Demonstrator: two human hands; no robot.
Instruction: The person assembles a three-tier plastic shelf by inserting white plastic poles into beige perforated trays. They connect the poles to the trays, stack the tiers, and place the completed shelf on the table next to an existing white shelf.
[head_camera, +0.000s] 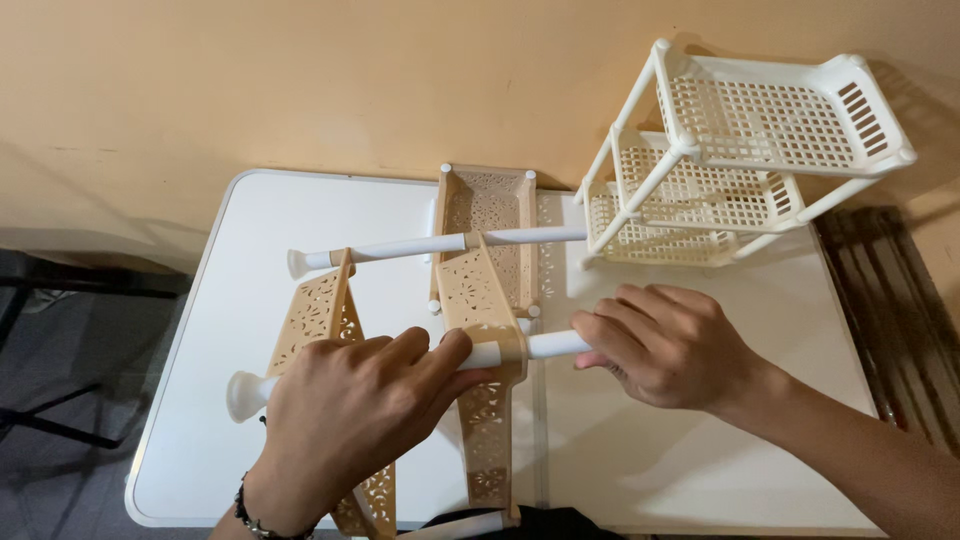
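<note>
Tan lattice shelves (478, 290) sit half-joined on the white desk (690, 460), both hands, left hand (345, 420) and right hand (665, 345), each with a closed grip on the near white pole (500, 353), while the far cream rack (740, 160) stands finished.

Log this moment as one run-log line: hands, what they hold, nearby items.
left hand: grips white pole | right hand: grips same pole | pole: through tan shelf | nearby: cream rack on white table

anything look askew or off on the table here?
Yes. The tan shelf rack lies on its side on the white table, its trays tilted at different angles along the white poles. The left hand and right hand grip the near pole. The white rack leans tipped against the wall. No breakage shows.
</note>
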